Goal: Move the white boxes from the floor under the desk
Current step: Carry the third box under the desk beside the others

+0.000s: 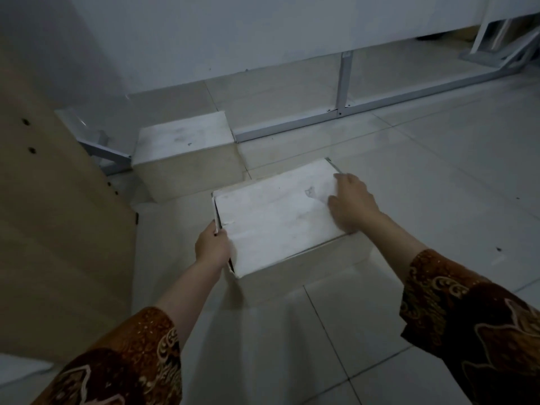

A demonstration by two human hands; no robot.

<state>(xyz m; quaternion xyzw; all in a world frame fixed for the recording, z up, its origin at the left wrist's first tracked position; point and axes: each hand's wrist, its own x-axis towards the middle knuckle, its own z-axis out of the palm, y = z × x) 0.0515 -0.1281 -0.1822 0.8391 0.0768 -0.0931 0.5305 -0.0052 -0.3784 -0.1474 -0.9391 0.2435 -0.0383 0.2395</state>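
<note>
We grip the near white box (277, 217) at its left edge, left hand (211, 244) clamped there, right hand (352, 203) spread flat on the lid. It looks like light, stiff cardboard with a loose lid, best held by the side walls; the second box (187, 141) waits behind it.

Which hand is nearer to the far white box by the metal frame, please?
Left. The left hand grips the near box's left edge, just below the far white box; the right hand rests further right.

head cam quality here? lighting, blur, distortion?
Head view: dim and flat, with a grey cast; the near white box is the brightest area, and the far white box sits in shade. The right hand is slightly motion-smeared at the fingers; the left hand is sharper. Wide-angle bending shows in the metal frame rail. No glare.
</note>
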